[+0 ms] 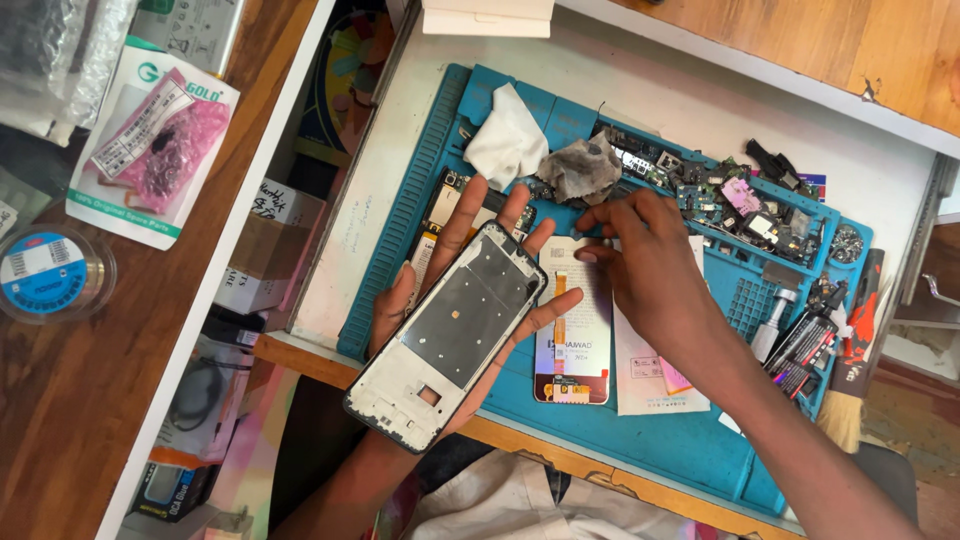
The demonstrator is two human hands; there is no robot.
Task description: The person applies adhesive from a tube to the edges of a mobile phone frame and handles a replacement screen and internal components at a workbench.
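My left hand (440,270) lies palm up over the blue work mat (650,440) and holds a phone middle frame (450,335), white-edged with a dark grey inner plate, tilted toward me. My right hand (650,260) is just right of it, fingers pinched together above a phone display panel (572,340) that lies face down on the mat with an orange flex strip. I cannot tell whether something small sits between the fingertips. A white packet (650,375) lies under my right wrist.
A white cloth (507,140) and a dirty grey wipe (582,170) lie at the mat's far side. Several small phone parts (740,205) fill its tray compartments. Tools and a brush (850,350) rest at the right. A pink spare-part bag (150,140) and a tape roll (45,272) sit on the wooden desk.
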